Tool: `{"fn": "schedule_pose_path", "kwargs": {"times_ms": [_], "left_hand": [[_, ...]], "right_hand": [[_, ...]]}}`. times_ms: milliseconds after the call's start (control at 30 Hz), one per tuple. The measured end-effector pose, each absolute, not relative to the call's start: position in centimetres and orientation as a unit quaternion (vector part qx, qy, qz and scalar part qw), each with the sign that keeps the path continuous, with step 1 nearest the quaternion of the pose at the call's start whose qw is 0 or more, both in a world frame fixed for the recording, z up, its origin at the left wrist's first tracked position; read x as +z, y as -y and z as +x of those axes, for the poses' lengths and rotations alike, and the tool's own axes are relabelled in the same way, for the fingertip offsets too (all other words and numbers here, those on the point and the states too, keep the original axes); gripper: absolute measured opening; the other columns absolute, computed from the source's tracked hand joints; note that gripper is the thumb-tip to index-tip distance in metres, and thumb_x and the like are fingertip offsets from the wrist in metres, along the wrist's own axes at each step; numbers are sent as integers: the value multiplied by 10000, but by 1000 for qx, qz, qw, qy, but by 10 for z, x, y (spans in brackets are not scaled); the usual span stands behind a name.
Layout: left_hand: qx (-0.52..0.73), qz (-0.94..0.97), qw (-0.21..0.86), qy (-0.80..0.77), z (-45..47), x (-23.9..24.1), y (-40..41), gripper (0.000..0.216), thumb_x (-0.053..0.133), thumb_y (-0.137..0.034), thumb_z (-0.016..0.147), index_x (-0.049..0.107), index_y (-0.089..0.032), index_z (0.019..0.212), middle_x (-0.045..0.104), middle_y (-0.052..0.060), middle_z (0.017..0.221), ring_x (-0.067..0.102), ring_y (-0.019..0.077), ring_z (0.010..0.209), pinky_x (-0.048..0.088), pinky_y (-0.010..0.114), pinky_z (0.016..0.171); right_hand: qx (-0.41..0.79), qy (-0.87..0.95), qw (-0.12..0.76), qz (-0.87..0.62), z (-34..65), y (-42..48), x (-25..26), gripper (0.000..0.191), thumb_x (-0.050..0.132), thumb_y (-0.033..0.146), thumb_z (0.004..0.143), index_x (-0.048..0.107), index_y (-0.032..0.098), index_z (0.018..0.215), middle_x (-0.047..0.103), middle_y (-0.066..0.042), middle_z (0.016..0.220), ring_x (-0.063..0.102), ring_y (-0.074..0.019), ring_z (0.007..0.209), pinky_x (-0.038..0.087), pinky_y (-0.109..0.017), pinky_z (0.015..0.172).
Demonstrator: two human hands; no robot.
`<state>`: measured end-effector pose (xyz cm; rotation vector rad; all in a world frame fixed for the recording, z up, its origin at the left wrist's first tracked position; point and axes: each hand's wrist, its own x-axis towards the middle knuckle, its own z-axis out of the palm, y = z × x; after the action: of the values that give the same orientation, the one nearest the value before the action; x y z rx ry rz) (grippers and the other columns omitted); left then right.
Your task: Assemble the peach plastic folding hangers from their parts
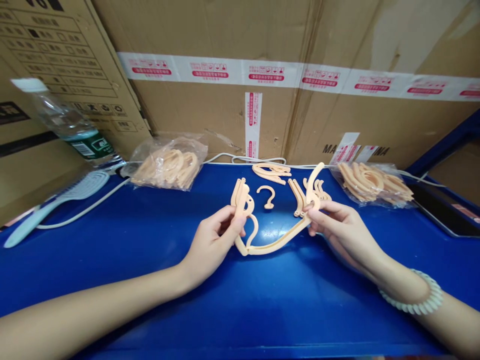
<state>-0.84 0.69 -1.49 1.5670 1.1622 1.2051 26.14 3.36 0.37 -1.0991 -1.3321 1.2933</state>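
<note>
Both hands hold a peach plastic folding hanger just above the blue table. My left hand pinches its left folded end, where a hook piece curls. My right hand grips the right arm near its upturned tip. A loose peach hook lies on the table between the hands, a little farther back. More loose hanger parts lie behind it, and others sit beside my right hand.
Two clear bags of peach hanger parts rest at the back: one left, one right. A water bottle and a pale hairbrush lie at left. Cardboard boxes wall the back. A white cable runs along them.
</note>
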Motion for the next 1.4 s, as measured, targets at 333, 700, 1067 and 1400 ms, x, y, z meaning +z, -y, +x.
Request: {"fn": "schedule_pose_path", "kwargs": {"times_ms": [333, 700, 1067, 1400], "left_hand": [[378, 707, 523, -289, -6, -16, 4, 137, 557, -335, 1011, 501, -216, 973, 615, 97, 1305, 590, 242, 1213, 457, 394, 1023], [264, 705, 568, -334, -5, -6, -4, 284, 564, -400, 994, 611, -179, 1166, 618, 20, 902, 535, 154, 766, 418, 271, 699], [238, 809, 443, -304, 0, -4, -1, 254, 419, -300, 1058, 624, -159, 1010, 613, -8, 805, 530, 116, 689, 378, 224, 666], [183, 877, 314, -315, -3, -11, -6, 349, 307, -306, 1084, 569, -170, 898, 558, -10, 701, 546, 136, 608, 336, 243, 599]], "right_hand": [[509, 649, 419, -380, 245, -24, 6, 202, 872, 378, 774, 762, 209, 770, 736, -45, 810, 718, -180, 744, 618, -287, 693], [436, 747, 413, -285, 243, -16, 3, 83, 782, 162, 876, 818, 215, 928, 785, -50, 903, 744, -160, 792, 601, -240, 722], [326, 828, 391, -235, 241, -13, 5, 97, 712, 131, 939, 779, 184, 984, 768, -55, 947, 736, -144, 838, 593, -232, 749], [145, 917, 344, -140, 247, -17, -5, 216, 513, 118, 1047, 695, 133, 1162, 736, -114, 1001, 684, -178, 898, 566, -316, 746]]}}
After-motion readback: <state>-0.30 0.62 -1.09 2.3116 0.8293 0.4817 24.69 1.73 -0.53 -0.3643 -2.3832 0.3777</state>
